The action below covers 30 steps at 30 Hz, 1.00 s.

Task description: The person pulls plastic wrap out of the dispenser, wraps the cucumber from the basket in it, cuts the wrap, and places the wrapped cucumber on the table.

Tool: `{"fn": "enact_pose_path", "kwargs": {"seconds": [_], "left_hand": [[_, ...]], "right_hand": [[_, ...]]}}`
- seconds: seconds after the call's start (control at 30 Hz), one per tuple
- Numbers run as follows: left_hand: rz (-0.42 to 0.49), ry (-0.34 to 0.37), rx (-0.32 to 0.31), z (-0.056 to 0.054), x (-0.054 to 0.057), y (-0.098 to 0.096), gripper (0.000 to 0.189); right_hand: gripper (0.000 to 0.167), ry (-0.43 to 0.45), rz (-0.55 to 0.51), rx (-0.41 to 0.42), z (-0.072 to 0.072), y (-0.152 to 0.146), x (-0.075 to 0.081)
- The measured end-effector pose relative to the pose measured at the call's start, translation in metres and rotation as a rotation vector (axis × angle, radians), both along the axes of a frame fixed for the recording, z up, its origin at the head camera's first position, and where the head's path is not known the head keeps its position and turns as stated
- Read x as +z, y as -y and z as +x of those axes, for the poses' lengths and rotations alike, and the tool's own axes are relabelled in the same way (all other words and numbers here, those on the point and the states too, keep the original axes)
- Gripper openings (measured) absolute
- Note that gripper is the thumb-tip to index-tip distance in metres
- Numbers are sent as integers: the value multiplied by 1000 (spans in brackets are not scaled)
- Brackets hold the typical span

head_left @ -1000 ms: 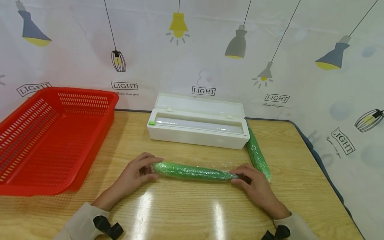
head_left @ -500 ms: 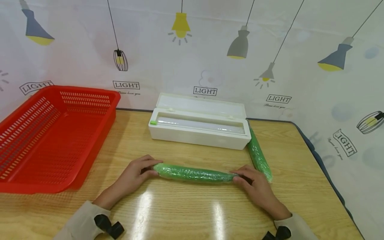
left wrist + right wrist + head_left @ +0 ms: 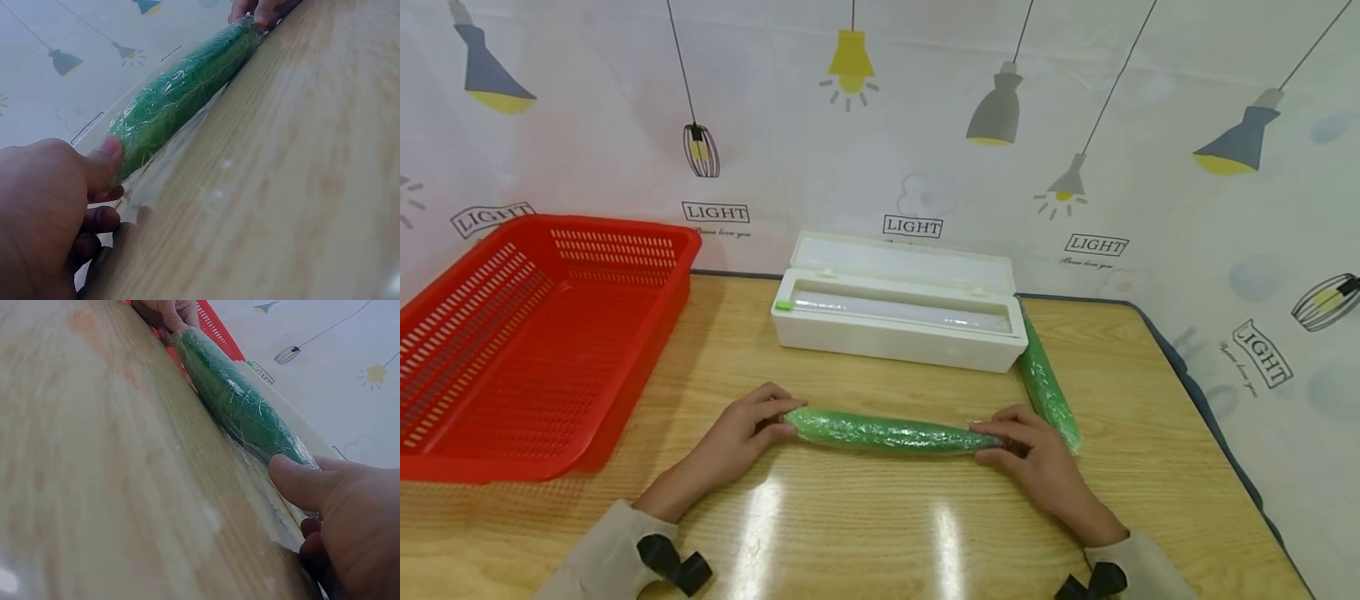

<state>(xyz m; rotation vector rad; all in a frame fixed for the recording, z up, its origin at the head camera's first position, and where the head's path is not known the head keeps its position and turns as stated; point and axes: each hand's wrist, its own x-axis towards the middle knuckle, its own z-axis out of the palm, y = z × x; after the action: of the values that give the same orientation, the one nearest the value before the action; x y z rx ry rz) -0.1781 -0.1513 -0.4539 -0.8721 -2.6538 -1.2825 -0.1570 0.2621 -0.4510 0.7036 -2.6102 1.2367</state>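
Observation:
A green cucumber in clear plastic wrap lies crosswise at the front middle of the table. My left hand pinches its paler left end between thumb and fingers. At the darker right end, my right hand grips the tip and the film around it. The left wrist view shows the glossy, creased wrap on the cucumber with my left thumb against its near end. In the right wrist view my right thumb presses the cucumber near its tip.
Behind the cucumber stands a white cling film dispenser, lid raised, a roll inside. A second wrapped cucumber lies beside its right end. A red plastic basket occupies the left side. A printed backdrop borders the table's rear.
The loose film seen behind the cucumber a second ago now lies against it. My right fingers have shifted slightly at the tip; the left hand stays on its end.

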Motion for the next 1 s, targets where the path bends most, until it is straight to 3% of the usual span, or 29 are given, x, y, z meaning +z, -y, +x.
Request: {"fn": "enact_pose_path", "kwargs": {"seconds": [0.17, 0.37, 0.7, 1.0], "left_hand": [[19, -37, -22, 0, -2, 0, 46], [64, -23, -56, -1, -4, 0, 57], [71, 31, -23, 1, -1, -1, 47], [85, -39, -58, 1, -6, 1, 40]], "right_hand": [[31, 9, 18, 10, 1, 0, 1], [30, -14, 98, 29, 1, -1, 0], [28, -63, 108, 76, -1, -2, -1], [29, -70, 132, 103, -1, -2, -2]]}}
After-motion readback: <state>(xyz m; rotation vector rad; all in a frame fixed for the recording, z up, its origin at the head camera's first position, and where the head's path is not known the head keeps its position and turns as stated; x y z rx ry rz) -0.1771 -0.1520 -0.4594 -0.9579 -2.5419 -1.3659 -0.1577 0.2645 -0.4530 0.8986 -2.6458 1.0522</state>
